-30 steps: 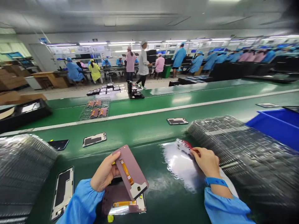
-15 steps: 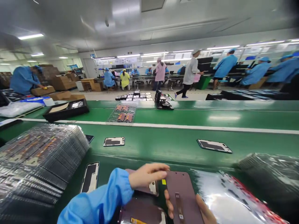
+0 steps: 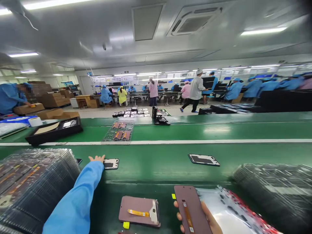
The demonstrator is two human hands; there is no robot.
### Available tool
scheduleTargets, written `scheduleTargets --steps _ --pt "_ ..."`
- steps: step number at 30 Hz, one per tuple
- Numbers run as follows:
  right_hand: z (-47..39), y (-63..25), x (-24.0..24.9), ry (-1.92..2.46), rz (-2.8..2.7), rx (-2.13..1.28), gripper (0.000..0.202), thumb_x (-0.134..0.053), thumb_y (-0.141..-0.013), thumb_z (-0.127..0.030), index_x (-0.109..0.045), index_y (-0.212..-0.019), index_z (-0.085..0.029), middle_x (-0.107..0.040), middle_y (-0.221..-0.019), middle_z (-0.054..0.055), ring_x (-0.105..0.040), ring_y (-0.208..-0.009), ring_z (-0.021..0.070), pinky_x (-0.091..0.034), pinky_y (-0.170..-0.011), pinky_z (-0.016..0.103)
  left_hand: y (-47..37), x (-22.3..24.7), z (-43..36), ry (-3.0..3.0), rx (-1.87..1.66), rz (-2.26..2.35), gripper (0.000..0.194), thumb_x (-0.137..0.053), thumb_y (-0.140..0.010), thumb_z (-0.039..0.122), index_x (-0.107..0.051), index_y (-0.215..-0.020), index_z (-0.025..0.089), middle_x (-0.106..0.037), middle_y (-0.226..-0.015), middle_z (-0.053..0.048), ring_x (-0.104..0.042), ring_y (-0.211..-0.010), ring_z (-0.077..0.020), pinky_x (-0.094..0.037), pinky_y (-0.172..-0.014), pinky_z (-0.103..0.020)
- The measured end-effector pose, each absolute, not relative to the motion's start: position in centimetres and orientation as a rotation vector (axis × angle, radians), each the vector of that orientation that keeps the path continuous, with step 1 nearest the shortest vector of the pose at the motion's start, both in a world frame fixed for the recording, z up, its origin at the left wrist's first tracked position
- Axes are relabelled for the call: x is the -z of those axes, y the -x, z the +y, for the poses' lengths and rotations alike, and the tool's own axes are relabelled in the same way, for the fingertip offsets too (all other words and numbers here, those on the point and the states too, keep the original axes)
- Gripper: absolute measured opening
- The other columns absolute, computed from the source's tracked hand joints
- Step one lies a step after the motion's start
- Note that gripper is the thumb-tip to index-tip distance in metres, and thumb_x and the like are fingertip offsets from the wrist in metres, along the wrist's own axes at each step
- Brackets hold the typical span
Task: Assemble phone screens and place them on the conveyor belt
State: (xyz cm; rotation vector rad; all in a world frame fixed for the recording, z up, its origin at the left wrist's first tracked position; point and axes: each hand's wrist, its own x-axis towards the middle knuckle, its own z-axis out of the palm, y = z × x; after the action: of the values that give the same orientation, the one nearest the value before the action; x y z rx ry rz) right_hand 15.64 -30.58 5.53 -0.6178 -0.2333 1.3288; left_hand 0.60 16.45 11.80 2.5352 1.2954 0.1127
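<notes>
Here, left hand (image 3: 97, 158) reached out flat over the conveyor, fingers spread wide, touching a phone frame (image 3: 110, 163), right hand (image 3: 195, 217) gripping a mauve display panel (image 3: 191, 209) near the table edge.

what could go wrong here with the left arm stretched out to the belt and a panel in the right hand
1. The right hand grips its panel only by the edges at the bottom of the view; it might slip while attention is on the belt.
2. The left hand reaches for the frame close beside the tray stack; the sleeve may brush and shift the trays.
3. The loose panel lies under the stretched arm and may get knocked.
</notes>
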Motion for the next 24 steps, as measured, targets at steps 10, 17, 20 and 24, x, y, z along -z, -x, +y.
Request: scheduleTargets --steps 10,17,20,24 --pt "-30.1 -14.8 -6.7 0.652 -0.278 -1.175 0.073 -0.055 -0.075 -0.078 -0.073 -0.105 -0.014 -0.076 -0.079 0.009 -0.071 -0.06 0.0179 -0.053 -0.054 0.025 -0.5 -12.0 12.1 -2.501 -0.58 0.749 0.074 -0.069 -0.068 0.051 -0.05 -0.131 0.018 -0.049 -0.135 -0.015 -0.047 -0.127 -0.0354 -0.043 -0.105 -0.044" --pt "-31.2 -12.3 -9.6 0.785 -0.321 -0.865 0.068 -0.065 -0.075 -0.072 -0.066 -0.119 -0.021 -0.074 -0.105 0.011 -0.073 -0.081 0.0212 -0.057 -0.067 0.028 2.3 -15.6 1.9 -1.667 -0.849 0.632 0.078 -0.062 -0.081 0.053 -0.026 -0.147 0.033 -0.053 -0.129 -0.008 -0.064 -0.112 -0.0317 -0.056 -0.089 -0.043" --pt "-31.9 -11.6 -10.5 0.973 -0.503 -0.613 0.074 -0.076 -0.067 -0.065 -0.059 -0.128 -0.027 -0.064 -0.128 0.012 -0.068 -0.102 0.0278 -0.057 -0.084 0.038 3.6 -15.8 -4.2 -1.27 -0.587 0.544 0.098 -0.084 -0.06 0.05 -0.038 -0.143 0.028 -0.066 -0.121 -0.013 -0.062 -0.115 -0.0382 -0.052 -0.094 -0.044" --pt "-32.6 -10.7 -11.1 1.176 -0.742 -0.435 0.077 -0.074 -0.072 -0.062 -0.05 -0.138 -0.032 -0.058 -0.137 0.012 -0.062 -0.117 0.0306 -0.052 -0.098 0.042 4.7 -14.6 -10.7 -1.074 -0.379 0.442 0.093 -0.089 -0.049 0.052 -0.056 -0.131 0.023 -0.061 -0.134 -0.016 -0.05 -0.128 -0.0433 -0.047 -0.101 -0.046"
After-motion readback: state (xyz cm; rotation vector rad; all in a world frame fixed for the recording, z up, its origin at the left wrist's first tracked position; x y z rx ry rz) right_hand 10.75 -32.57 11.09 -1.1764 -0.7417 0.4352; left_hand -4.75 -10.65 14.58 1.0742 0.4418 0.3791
